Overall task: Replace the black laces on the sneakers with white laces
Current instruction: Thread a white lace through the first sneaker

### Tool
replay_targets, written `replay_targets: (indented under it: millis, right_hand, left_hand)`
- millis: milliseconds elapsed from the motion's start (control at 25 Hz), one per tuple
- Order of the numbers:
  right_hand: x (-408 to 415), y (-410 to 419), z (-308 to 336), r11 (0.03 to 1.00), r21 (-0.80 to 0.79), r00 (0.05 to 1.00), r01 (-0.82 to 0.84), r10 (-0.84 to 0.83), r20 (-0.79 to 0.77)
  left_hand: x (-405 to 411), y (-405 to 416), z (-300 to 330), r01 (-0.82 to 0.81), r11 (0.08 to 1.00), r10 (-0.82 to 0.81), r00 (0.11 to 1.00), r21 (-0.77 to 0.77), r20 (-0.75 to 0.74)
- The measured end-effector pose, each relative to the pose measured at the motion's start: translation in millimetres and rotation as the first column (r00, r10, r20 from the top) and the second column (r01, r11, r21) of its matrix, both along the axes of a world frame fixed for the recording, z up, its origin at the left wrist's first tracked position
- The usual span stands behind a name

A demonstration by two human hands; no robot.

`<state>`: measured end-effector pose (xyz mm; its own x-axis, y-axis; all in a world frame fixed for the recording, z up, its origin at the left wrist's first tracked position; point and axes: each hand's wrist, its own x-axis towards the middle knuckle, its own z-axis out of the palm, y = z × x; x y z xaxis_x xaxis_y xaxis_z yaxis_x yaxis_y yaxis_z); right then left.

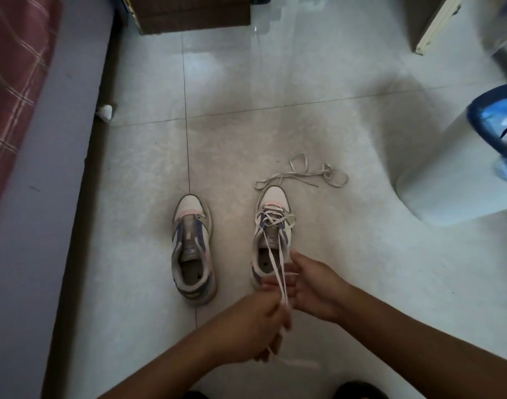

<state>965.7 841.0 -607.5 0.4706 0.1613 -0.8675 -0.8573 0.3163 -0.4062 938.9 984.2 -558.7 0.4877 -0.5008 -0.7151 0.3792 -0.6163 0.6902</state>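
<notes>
From the head view, we see two sneakers side by side on the floor [318,116], toes pointing to 12 o'clock. The left shoe [192,249] has no lace at all; its tongue and eyelets lie bare. The right shoe [271,234] carries a white lace [275,218] crossed through the lower eyelets near the toe, with both tails running back toward 6 o'clock into our hands.

Our left hand [252,326], at 6 o'clock of the right shoe, has its fingers curled round the lace tails, pulling them taut. Our right hand [310,286], at about 5 o'clock of the shoe and touching its heel, seems to hold one strand; its fingers are partly hidden, so we cannot say how firmly they close.

A second loose lace [304,174] lies tangled on the floor at 12 to 1 o'clock of the right shoe, just beyond its toe. It looks pale, though one tip is dark. No black laces are plainly visible.

We judge the step in hand to be lacing the right shoe, roughly half threaded. Next we would need to even out the two tails, then feed each tip through the next free eyelets, keeping the flat lace untwisted. The left shoe waits for the loose lace.
</notes>
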Motion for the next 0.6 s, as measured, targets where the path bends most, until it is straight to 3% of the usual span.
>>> replay_targets:
  millis: [80, 120, 160, 240, 320, 480, 600]
  right_hand:
    - [11.9, -0.5, -7.8, 0.994, 0.098, 0.998, 0.047, -0.043, -0.048]
    - [14.9, -0.8, -9.4, 0.994, 0.091, 0.998, 0.052, -0.048, -0.049]
    - [15.8, -0.4, -11.7, 0.996, 0.083, 0.998, 0.037, -0.033, -0.051]
    - [13.1, -0.7, -12.0, 0.996, 0.083, 0.998, -0.017, 0.021, -0.058]
    - [9.6, 0.9, -7.7, 0.994, 0.090, 0.996, -0.057, 0.062, -0.059]
    - [-3.3, 10.9, 12.6, 0.996, -0.055, 0.992, -0.070, 0.076, 0.104]
    - [-35.4, 19.0, 33.5, 0.956, -0.236, 0.935, -0.175, 0.236, 0.263]
  left_hand:
    - [8.2, 9.1, -8.5, 0.430, 0.872, -0.456, 0.887, 0.233, 0.070]
    - [17.5, 13.3, -16.0, 0.501, 0.779, -0.571, 0.816, 0.378, 0.094]
    - [29.4, 16.9, -23.4, 0.443, 0.747, -0.569, 0.811, 0.496, 0.132]
    - [53.1, 12.3, -44.0, 0.132, 0.792, -0.385, 0.866, 0.596, 0.318]
    - [61.2, -6.5, -67.9, -0.056, 0.796, -0.258, 0.869, 0.603, 0.421]
    - [62.2, -42.5, -99.8, -0.221, 0.803, -0.046, 0.903, 0.553, 0.427]
    - [64.5, -47.6, -103.5, -0.393, 0.828, 0.240, 0.893, 0.400, 0.380]
